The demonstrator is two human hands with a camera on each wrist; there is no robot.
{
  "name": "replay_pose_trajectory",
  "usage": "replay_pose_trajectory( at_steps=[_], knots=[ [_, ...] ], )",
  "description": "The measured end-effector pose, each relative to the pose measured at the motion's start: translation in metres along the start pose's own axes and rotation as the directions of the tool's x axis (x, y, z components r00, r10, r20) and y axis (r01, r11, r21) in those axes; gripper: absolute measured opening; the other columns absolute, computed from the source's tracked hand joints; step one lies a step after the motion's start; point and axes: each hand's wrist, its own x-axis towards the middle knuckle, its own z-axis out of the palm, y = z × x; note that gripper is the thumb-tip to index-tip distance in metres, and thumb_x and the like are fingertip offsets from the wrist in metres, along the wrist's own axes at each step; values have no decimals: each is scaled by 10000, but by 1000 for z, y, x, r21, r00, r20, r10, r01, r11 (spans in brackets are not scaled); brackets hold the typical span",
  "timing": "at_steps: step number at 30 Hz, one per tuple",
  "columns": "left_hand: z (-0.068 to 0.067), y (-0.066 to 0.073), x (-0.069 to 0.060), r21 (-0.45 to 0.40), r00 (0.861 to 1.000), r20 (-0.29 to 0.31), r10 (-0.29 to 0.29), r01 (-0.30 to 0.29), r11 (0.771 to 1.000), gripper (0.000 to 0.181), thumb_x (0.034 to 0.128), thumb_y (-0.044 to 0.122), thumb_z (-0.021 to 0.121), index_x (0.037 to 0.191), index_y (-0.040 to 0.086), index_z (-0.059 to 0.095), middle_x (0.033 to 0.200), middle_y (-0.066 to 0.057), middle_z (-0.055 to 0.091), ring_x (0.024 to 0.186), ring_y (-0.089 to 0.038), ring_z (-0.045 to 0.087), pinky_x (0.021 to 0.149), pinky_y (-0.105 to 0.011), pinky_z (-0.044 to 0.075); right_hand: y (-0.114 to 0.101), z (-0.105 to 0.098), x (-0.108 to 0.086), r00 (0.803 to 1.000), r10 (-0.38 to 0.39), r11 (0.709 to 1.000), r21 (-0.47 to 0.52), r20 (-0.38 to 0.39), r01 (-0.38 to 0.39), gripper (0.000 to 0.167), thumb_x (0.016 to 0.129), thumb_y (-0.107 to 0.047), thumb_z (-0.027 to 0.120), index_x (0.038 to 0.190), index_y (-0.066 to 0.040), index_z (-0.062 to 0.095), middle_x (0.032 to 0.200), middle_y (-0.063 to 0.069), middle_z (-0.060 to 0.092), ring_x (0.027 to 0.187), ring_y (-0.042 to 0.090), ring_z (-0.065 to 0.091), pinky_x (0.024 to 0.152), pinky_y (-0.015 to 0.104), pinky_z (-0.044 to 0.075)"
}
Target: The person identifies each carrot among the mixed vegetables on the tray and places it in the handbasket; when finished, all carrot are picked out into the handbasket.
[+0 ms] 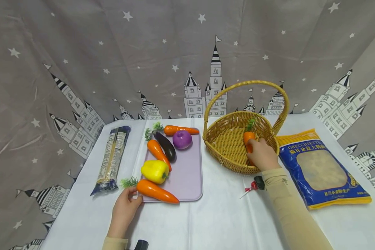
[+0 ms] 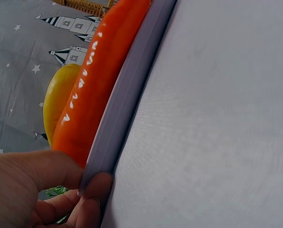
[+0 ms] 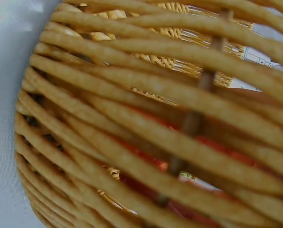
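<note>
My left hand (image 1: pixel 125 208) pinches the front left corner of a lilac tray (image 1: pixel 187 177); in the left wrist view the thumb and fingers meet on its rim. Along that edge lies an orange carrot (image 1: pixel 157 191), with a yellow bell pepper (image 1: pixel 155 171) behind it. Farther back on the tray are another carrot (image 1: pixel 158 153), an eggplant (image 1: pixel 165 147), a purple onion (image 1: pixel 182 139) and a third carrot (image 1: pixel 181 130). My right hand (image 1: pixel 263 154) reaches into a wicker basket (image 1: pixel 218 158) and grips a carrot (image 1: pixel 248 137) inside. The right wrist view shows mostly woven basket wall (image 3: pixel 146 95), hiding that hand.
A long dark packet (image 1: pixel 111 158) lies left of the tray. To the right of the basket is a blue and yellow orecchiette bag (image 1: pixel 322 168). A red-wrapped lollipop (image 1: pixel 253 185) lies in front of the basket, whose tall handle (image 1: pixel 250 82) arches over it.
</note>
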Motion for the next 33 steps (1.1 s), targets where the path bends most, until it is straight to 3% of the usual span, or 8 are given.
replay_pose_trajectory(
  at_steps=[13, 20, 26, 33],
  knots=[
    [1, -3, 1, -11, 1000, 1, 11, -11, 1000, 405, 846, 86, 621, 1209, -74, 541, 1057, -221, 606, 642, -152, 611, 620, -311, 448, -1, 0, 0, 1000, -1, 1000, 2, 9, 1, 416, 836, -156, 634, 1228, -27, 581, 1017, 259, 508, 704, 369, 557, 618, 511, 468],
    [1, -3, 0, -6, 1000, -2, 6, -6, 1000, 416, 837, 88, 615, 1216, -66, 542, 1072, -218, 603, 638, -141, 598, 615, -307, 448, -3, -2, -5, 999, -23, 999, 24, -48, 25, 363, 870, -163, 609, 1200, -12, 609, 1033, 256, 547, 784, 388, 572, 702, 541, 468],
    [0, -3, 0, -2, 1000, 2, 11, -11, 1000, 415, 834, 83, 613, 1215, -67, 541, 1087, -225, 605, 643, -144, 591, 601, -297, 442, -10, -16, -16, 997, 16, 984, 177, -79, -2, 455, 927, -195, 595, 1337, -17, 512, 1222, 275, 504, 1040, 450, 534, 866, 586, 431],
    [-1, 0, -2, 6, 1000, 8, 6, -6, 1000, 411, 842, 90, 613, 1214, -68, 541, 1114, -243, 594, 659, -160, 591, 613, -307, 439, -25, -42, -34, 997, -52, 907, 415, -49, 68, 449, 942, -210, 606, 1373, -127, 511, 1291, 189, 527, 1073, 385, 551, 780, 487, 524]
  ],
)
